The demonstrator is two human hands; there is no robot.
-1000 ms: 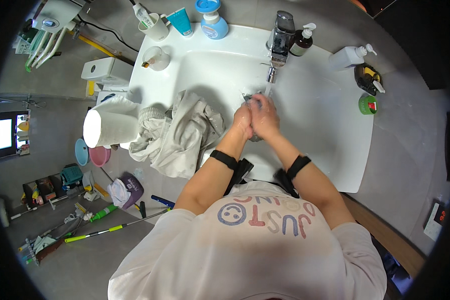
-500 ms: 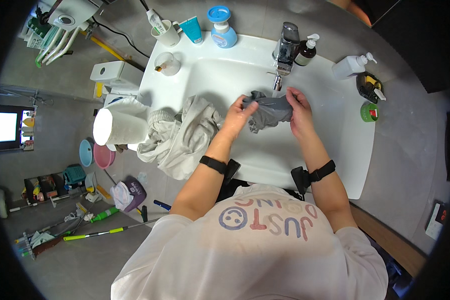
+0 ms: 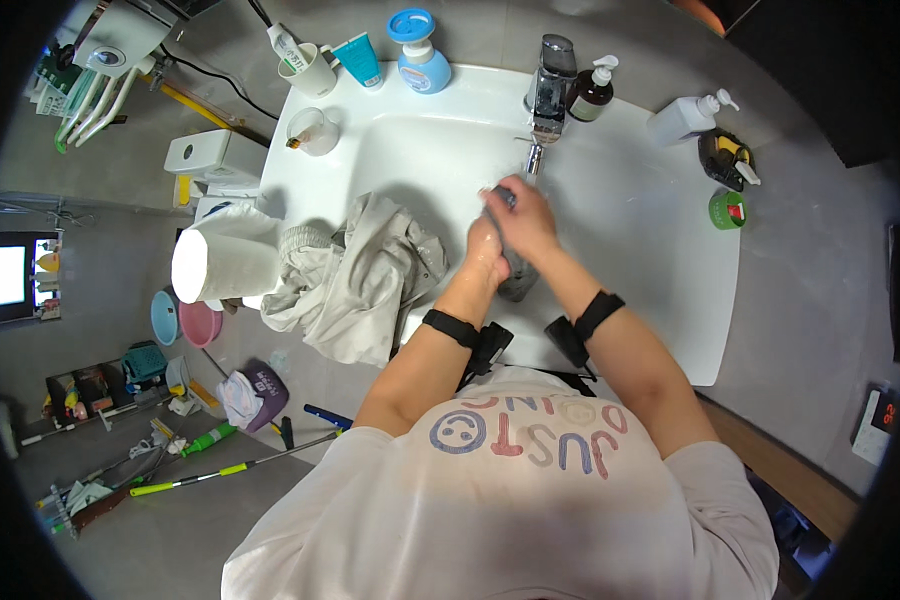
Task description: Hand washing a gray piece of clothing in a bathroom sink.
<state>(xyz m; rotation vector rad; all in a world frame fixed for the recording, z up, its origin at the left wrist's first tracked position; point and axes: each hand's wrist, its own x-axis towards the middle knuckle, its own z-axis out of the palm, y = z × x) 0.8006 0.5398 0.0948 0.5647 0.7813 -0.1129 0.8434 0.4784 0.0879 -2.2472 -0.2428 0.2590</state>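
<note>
Below the chrome tap, my two hands are pressed together over the white sink. A small dark grey wet cloth garment is bunched between them, and its lower end hangs out under my wrists. My left hand wraps it from the left, wet and shiny. Across the top from the right, my right hand closes over it. Much of the garment is hidden by the fingers, and its exact kind cannot be made out. Light grey trousers with a gathered waistband lie crumpled over the sink's left side.
Along the back stand a blue foaming pump bottle, a teal tube, a cup and a dark pump bottle. A clear glass sits on the left ledge. A white pump bottle and green tub stand right.
The garment was stretched out flat between my separated hands. Now my right hand has come left against my left hand, and the garment is squeezed together between them.
</note>
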